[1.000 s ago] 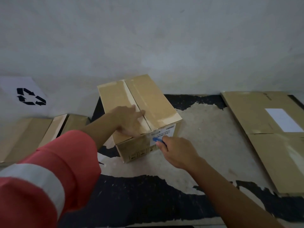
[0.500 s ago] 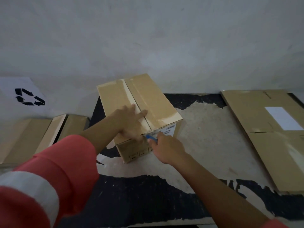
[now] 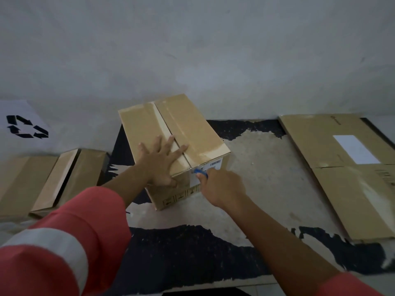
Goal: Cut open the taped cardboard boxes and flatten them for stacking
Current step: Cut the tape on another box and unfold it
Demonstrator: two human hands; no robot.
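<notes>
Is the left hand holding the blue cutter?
No, the left hand presses flat on the taped box while the right hand grips the blue cutter.

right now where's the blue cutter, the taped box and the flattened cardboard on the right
blue cutter [image 3: 201, 173]: head view, visible blue part
taped box [image 3: 193, 127]: head view, right top flap
flattened cardboard [image 3: 316, 142]: head view, far panel

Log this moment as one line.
step: tape cut | left hand: flat on box top | right hand: grips blue cutter at top front edge | flattened cardboard: at right
</notes>
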